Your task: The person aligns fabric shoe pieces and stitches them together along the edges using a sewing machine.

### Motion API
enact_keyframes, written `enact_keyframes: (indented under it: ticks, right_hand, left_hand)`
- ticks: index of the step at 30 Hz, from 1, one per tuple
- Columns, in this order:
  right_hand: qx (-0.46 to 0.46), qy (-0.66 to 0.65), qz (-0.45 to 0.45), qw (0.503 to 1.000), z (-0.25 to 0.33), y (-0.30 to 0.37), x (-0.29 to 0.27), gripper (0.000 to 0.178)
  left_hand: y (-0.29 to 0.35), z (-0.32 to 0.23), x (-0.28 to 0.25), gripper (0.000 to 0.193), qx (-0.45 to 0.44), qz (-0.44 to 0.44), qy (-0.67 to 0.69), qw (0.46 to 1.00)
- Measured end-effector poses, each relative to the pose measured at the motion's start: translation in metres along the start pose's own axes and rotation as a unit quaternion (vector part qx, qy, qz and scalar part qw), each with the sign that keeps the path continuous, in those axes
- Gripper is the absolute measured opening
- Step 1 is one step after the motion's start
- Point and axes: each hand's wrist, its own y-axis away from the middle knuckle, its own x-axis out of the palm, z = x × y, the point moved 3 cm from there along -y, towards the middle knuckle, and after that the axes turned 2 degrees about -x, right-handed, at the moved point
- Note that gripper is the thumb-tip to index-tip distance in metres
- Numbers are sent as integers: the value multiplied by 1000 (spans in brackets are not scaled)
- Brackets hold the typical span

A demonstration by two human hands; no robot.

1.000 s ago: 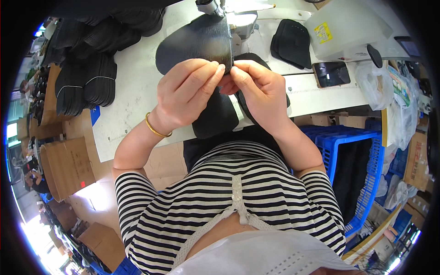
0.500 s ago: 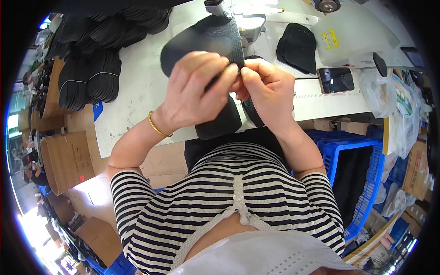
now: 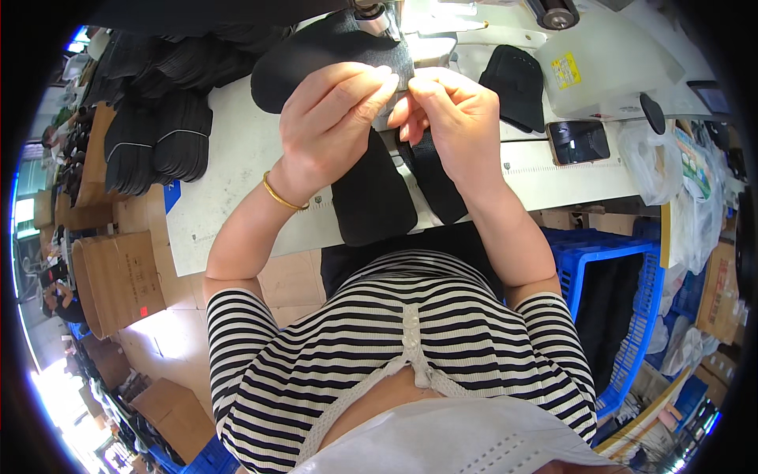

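Observation:
A black, rounded piece of fabric (image 3: 304, 59) lies under the head of a sewing machine (image 3: 377, 20), its straight edge toward the right. My left hand (image 3: 335, 118) is closed in a pinch on the near corner of that edge. Right beside it, my right hand (image 3: 458, 118) pinches at the same corner with thumb and forefinger, its other fingers curled below. My fingertips cover the spot between them. Below my hands, a long black piece (image 3: 371, 201) and a second black piece (image 3: 438, 182) lie side by side, reaching the table's near edge.
Banded stacks of black pieces (image 3: 181, 138) sit at the table's left. To the right are more black pieces (image 3: 512, 87), a phone (image 3: 579, 142) and a plastic bag (image 3: 651, 162). A blue crate (image 3: 608, 245) stands beside me, and a cardboard box (image 3: 118, 280) is at left.
Both hands have moved farther from me, toward the machine. The fabric piece has shifted with them and swung left. More of the black pieces beneath shows now.

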Motion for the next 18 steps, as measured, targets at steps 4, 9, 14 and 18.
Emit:
enact_keyframes:
  ticks: [4,9,14,18]
  right_hand:
    - [-7,-12,-6,1000,0,-8,2,24]
    - [4,-24,-14,1000,-2,-3,2,22]
    - [12,-13,2,1000,-7,4,-3,21]
    - [13,-12,9,1000,-6,6,-5,21]
  left_hand:
    - [-3,10,3,29,26,-11,8,1000]
    - [-7,23,7,29,60,-15,-8,998]
    - [-9,28,11,30,68,-24,-28,997]
    - [-9,27,14,29,61,-23,-54,996]
